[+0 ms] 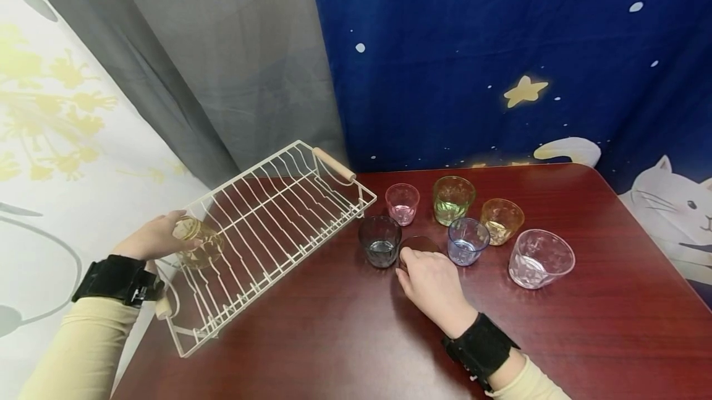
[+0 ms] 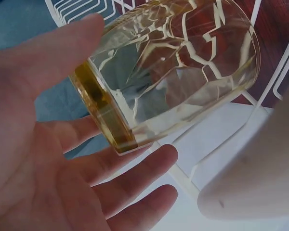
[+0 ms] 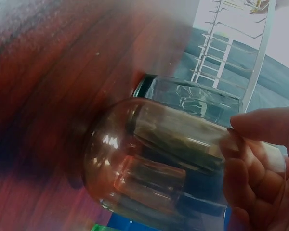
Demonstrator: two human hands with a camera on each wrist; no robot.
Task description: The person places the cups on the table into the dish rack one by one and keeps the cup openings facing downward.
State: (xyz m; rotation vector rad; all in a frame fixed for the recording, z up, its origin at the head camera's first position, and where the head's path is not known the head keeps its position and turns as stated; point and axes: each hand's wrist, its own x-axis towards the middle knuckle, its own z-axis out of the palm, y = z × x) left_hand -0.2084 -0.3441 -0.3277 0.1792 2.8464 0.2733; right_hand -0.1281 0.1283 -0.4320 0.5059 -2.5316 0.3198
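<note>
My left hand [image 1: 152,236] holds a yellow-tinted glass [image 1: 203,245] by its thick base. The glass is tipped mouth-down over the left end of a white wire dish rack [image 1: 260,208]. In the left wrist view, the thumb lies on one side of the base [image 2: 106,110], with the fingers on the other. My right hand [image 1: 436,285] grips the rim of a brownish glass [image 3: 120,159] on the table, its thumb and fingertips at the rim in the right wrist view. A dark grey glass [image 1: 381,245] stands just left of it.
Pink [image 1: 402,205], green [image 1: 453,202], blue [image 1: 467,242] and yellow [image 1: 500,221] glasses stand behind and right of the right hand. A clear glass [image 1: 539,261] is farther right. The rack has wooden handles [image 1: 335,164]. Curtains [image 1: 445,66] hang behind the red-brown table [image 1: 334,338].
</note>
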